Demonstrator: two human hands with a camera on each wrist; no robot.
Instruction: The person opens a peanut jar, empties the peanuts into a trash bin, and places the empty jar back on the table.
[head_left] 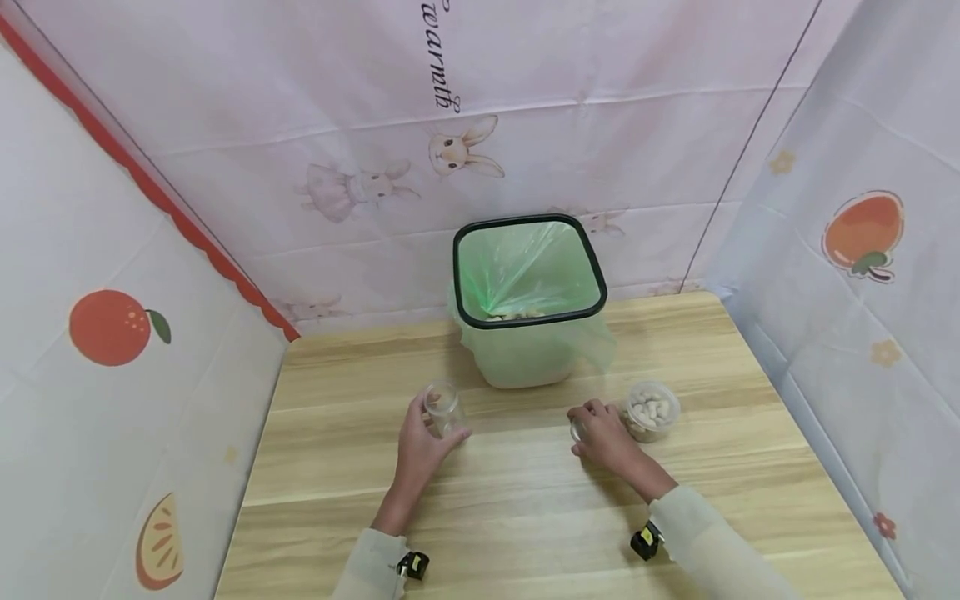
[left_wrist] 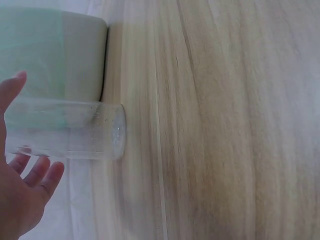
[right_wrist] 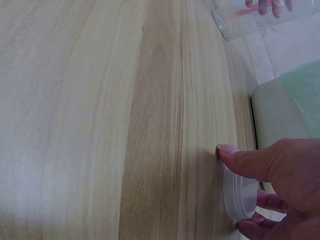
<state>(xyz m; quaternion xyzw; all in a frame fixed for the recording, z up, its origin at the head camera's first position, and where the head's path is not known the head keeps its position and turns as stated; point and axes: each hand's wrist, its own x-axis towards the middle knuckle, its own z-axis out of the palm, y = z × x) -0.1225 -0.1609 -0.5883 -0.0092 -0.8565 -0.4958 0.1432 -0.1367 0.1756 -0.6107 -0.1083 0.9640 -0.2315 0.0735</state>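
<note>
A clear, straight-sided plastic jar (head_left: 444, 408) stands on the wooden table, uncapped at the top. My left hand (head_left: 423, 437) is around its near left side, fingers against the far wall and thumb spread off to the right; the left wrist view shows a gap between the thumb (left_wrist: 12, 90) and the jar. My right hand (head_left: 606, 435) holds a round translucent lid (right_wrist: 240, 192) by its rim, thumb on one side and fingertips on the other, low at the tabletop. Right beside that hand is a second clear jar (head_left: 651, 408), filled with pale, rounded pieces.
Behind both hands stands a pale bin (head_left: 525, 367) with a black rim and a green plastic liner; some pale pieces lie inside. Printed cloth (head_left: 360, 275) hangs at the back and both sides of the table (head_left: 510, 517).
</note>
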